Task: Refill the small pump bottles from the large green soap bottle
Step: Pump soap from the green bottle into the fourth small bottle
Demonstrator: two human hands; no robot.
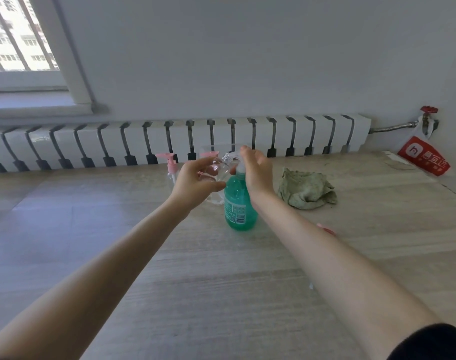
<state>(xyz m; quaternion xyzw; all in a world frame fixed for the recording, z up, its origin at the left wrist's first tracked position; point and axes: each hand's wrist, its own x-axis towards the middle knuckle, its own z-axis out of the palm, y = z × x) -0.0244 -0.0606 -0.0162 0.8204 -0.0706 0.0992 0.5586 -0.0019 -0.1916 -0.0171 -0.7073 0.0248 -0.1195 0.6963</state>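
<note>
Standing on one wooden table [221, 281], one large green soap bottle [239, 209] was upright near the middle, with the right hand [256, 172] curled over its pump top. One crumpled green cloth [307, 189] lay near its right side. The left hand [195, 183] gripped one clear small bottle [223, 162], tilted with its neck by the spout. Two pink pump heads [171, 161] showed behind.

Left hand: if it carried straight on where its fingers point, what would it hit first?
Probably the shoulder of the large green translucent soap bottle, just right of the left hand, which holds a small clear plastic bottle. Depth is unclear.
</note>
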